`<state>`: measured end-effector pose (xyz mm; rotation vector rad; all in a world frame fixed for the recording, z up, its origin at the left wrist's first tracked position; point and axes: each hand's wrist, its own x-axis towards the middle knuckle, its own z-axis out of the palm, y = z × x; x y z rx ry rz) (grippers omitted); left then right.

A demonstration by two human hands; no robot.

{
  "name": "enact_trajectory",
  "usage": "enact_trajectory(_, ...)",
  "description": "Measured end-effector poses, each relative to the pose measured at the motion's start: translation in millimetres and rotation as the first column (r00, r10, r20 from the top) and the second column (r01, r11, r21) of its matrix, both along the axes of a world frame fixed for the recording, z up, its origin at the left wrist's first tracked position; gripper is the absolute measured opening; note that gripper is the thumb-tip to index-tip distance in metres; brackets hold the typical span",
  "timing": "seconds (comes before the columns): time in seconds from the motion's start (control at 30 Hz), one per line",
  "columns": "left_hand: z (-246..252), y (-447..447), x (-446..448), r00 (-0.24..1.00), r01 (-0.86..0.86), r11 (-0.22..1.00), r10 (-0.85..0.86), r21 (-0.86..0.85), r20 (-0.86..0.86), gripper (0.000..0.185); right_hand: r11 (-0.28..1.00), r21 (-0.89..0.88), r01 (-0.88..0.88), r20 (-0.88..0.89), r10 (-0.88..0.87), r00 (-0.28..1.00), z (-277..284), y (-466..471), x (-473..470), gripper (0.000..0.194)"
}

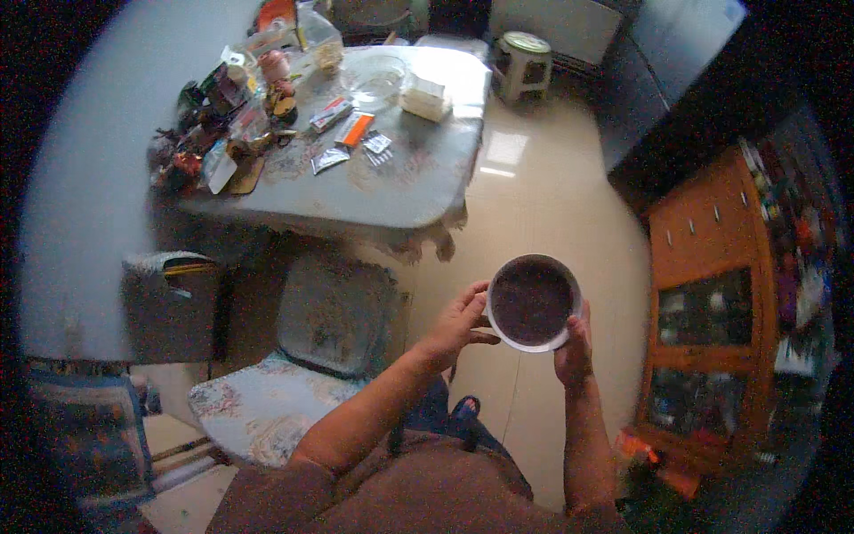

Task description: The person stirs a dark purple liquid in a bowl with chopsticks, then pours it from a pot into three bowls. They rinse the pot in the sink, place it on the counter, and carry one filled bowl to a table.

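Note:
A round white bowl (532, 348) is held out in front of my body, above the tiled floor. Something dark brown (534, 300) fills it almost to the rim; whether it is liquid or solid I cannot tell. My left hand (468, 316) supports the bowl's left side, its fingertips against the wall. On the opposite side my right hand (575, 347) grips the bowl, with the thumb at the rim and the fingers partly hidden behind it. The bowl looks roughly level.
Ahead to the left stands a cloth-covered table (400, 193) with medicine boxes (355, 128), blister packs, a stack of napkins (424, 99) and bags. A chair (267, 407) is at my left. A wooden cabinet (697, 247) lines the right, and a plastic stool (526, 63) stands farther off.

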<state>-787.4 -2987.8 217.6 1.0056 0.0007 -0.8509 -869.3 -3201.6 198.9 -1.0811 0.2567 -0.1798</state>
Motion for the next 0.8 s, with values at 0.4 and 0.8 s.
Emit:
enact_trajectory(0.4, -93, 37, 228, 0.89, -0.422, 0.901, 0.432, 0.096, -0.145, 0.039, 0.872, 0.146, -0.468, -0.12, 0.485, 0.866, -96, 8, 320, 0.058)
enact_trajectory(0.8, -172, 79, 302, 0.638, -0.741, 0.658, 0.752, 0.133, -0.164, 0.039, 0.584, 0.196, -0.788, -0.32, 0.797, 0.512, -158, 61, 484, 0.056)
